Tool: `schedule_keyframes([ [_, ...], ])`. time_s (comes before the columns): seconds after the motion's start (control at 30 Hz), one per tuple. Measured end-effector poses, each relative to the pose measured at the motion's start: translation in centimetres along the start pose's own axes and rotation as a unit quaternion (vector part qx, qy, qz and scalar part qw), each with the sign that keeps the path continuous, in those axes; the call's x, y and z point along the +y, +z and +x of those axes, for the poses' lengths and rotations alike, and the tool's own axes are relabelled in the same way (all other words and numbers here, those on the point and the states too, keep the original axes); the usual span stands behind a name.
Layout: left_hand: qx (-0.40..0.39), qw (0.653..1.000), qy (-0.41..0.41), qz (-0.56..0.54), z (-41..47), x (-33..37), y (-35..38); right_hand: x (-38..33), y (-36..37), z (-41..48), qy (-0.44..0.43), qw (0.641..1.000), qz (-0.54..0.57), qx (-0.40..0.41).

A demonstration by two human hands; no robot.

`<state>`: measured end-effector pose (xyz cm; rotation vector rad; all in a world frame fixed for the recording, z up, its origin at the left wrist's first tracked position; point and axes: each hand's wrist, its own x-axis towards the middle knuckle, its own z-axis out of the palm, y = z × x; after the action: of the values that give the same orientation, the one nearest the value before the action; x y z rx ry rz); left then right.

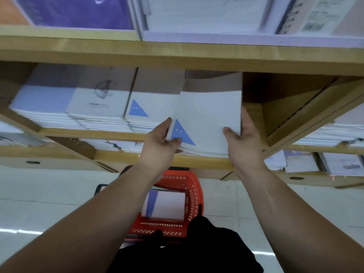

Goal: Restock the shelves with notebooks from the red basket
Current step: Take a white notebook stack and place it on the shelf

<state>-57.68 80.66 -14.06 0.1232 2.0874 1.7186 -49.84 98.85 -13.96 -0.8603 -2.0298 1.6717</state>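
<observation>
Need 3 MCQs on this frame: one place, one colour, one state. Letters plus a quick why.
1. Where is the red basket?
A) on the floor, below the arms
B) on the top shelf
C) on a cart

2. What colour is the triangle on the notebook stack?
A) green
B) blue
C) red

3. How do the left hand and right hand meet the stack?
A) both grip it, one at each side
B) only the left touches it
C) neither touches it

Answers: 1 A, it sits on the pale tiles. 2 B, the triangle at the near left corner is blue. 3 A, a thumb lies on top at each side.
</observation>
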Motion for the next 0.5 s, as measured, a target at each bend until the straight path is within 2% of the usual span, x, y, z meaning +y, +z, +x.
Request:
schedule_keyframes([
  [0.17, 0.000, 1.000, 0.005, -0.017, -0.5, -1.4, -9.6, -2.3, 8.3, -3.6, -0.003, 0.999, 0.030, -0.011],
  [0.37, 0.023, 0.999, -0.015, -0.039, 1.1, -2.5, -24.2, -5.8, 22.7, -7.4, 0.006, 0.998, 0.063, -0.003],
  [0.5, 0.045, 0.998, -0.014, -0.035, 2.7, -2.6, -33.3, -8.1, 31.4, -8.2, 0.019, 0.998, 0.043, -0.032],
])
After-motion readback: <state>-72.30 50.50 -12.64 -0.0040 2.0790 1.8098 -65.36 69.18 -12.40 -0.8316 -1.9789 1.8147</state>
